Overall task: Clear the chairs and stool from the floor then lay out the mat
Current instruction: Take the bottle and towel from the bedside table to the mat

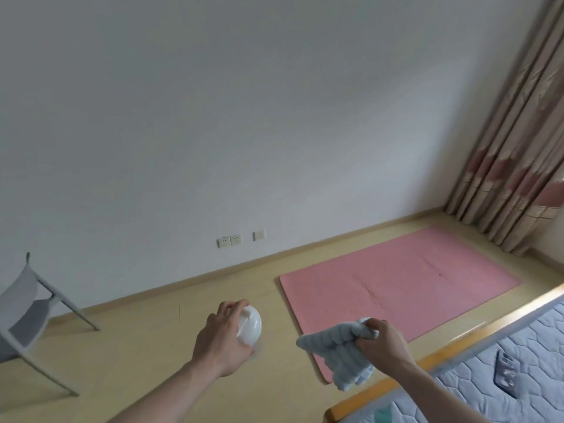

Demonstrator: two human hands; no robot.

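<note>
Pink mat [399, 293] lies flat on floor [152, 355] beside bed [500, 355]: laying-out looks done. 1 grey chair [29, 312] stands at left by wall; stool unseen. Left hand [221, 338] grips white container [250, 325], possibly bottle; right hand [381, 340] clutches blue cloth [338, 349].

Both of the person's forearms are bare from the lower edge of the view up to the wrists, with no sleeve or cuff showing anywhere along them. The left hand [224, 337] carries no ring, watch, band or glove that can be made out, and its fingers are slim with short nails. The right hand [383, 346] is likewise ungloved and unadorned, the wrist plain, the knuckles and tendons standing out a little on its back; the rest of the body lies outside the view.
</note>
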